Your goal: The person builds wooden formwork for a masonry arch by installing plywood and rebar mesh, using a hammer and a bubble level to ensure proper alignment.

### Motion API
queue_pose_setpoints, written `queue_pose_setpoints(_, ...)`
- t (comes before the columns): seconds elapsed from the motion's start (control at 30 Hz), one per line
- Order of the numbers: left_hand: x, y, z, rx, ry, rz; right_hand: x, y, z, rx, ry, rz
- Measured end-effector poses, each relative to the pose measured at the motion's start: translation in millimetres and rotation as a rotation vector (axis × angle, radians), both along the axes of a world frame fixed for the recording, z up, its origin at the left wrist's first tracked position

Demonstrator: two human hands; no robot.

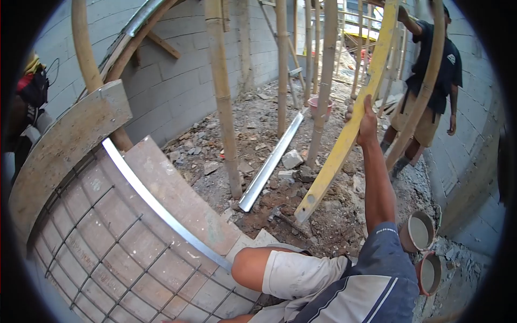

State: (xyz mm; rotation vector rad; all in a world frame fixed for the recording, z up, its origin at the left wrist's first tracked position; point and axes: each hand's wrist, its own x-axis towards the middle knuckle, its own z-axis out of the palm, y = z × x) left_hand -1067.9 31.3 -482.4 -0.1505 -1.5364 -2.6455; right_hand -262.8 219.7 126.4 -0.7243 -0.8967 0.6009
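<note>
My right hand (366, 123) is wrapped around a long, worn yellow spirit level (344, 140), which leans up to the right with a hole near its lower end. Another person's hand (403, 14) is at its upper end. Of my left arm (236, 318), only a sliver shows at the bottom edge. The left hand's fingers are hidden, near a grid of steel rebar (129, 229) over board formwork (70, 253). A thin curved metal strip (161, 210) runs along that formwork by my knee.
Bamboo poles (223, 97) rise from rubble-strewn ground. A metal channel (272, 161) and a hammer (288, 219) lie there. Two buckets (407, 242) (420, 277) stand at right. A co-worker (431, 75) stands beyond; another person (27, 107) is at far left, behind a curved board (70, 145).
</note>
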Motion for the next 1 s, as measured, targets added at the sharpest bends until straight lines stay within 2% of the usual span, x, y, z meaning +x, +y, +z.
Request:
queue_pose_setpoints(0.03,8.0,-3.9,29.0,-0.451,-0.221,0.028,-15.5,1.8,-7.0,0.015,0.012,-0.019)
queue_pose_setpoints(0.07,20.8,-2.4,58.2,-0.604,-0.404,0.068,-22.9,7.2,-15.5,0.072,0.042,0.098)
queue_pose_setpoints(0.13,67.4,-2.6,154.2,-0.699,-0.641,0.149,-49.6,18.8,-26.3,0.128,0.079,0.191)
queue_pose_setpoints(0.17,76.6,-1.0,168.7,-0.849,-0.613,0.149,-95.1,11.8,-9.4,0.121,0.149,0.177)
queue_pose_setpoints(0.2,86.2,1.1,183.2,-1.001,-0.585,0.154,-95.8,21.0,-20.8,0.176,0.061,0.292)
queue_pose_setpoints(0.23,88.2,0.8,183.4,-0.979,-0.621,0.205,-128.7,23.3,-11.2,0.187,0.113,0.242)
queue_pose_setpoints(0.27,88.4,4.7,181.7,-1.057,-0.619,0.249,-150.5,32.9,-6.8,0.191,0.114,0.287)
queue_pose_setpoints(0.3,89.0,9.0,183.1,-1.138,-0.61,0.281,-166.1,39.6,-4.2,0.194,0.015,0.192)
queue_pose_setpoints(0.37,91.7,13.7,190.0,-1.143,-0.646,0.297,-205.5,48.4,14.4,0.244,-0.13,0.069)
queue_pose_setpoints(0.4,93.8,14.6,194.6,-1.168,-0.666,0.292,-227.6,50.3,30.0,0.245,-0.129,0.089)
queue_pose_setpoints(0.47,98.3,17.9,208.6,-1.199,-0.711,0.296,-269.3,55.8,57.3,0.428,-0.374,0.06)
queue_pose_setpoints(0.53,101.6,19.9,212.1,-1.226,-0.677,0.304,-311.0,75.3,71.7,0.534,-0.428,0.154)
queue_pose_setpoints(0.67,105.0,21.6,211.6,-1.254,-0.645,0.333,-381.4,136.4,91.3,0.695,-0.683,-0.025)
queue_pose_setpoints(0.7,103.9,24.1,200.2,-1.252,-0.604,0.382,-396.3,149.8,93.0,0.717,-0.671,0.023)
queue_pose_setpoints(0.77,109.5,24.8,210.0,-1.212,-0.627,0.399,-424.9,182.2,96.3,0.855,-0.934,-0.253)
queue_pose_setpoints(0.93,118.8,25.9,254.0,-1.137,-0.642,0.301,-502.5,199.4,121.2,1.077,-1.036,-0.229)
queue_pose_setpoints(1.0,120.0,27.7,258.6,-1.122,-0.669,0.34,-524.5,209.0,128.2,1.102,-1.193,-0.317)
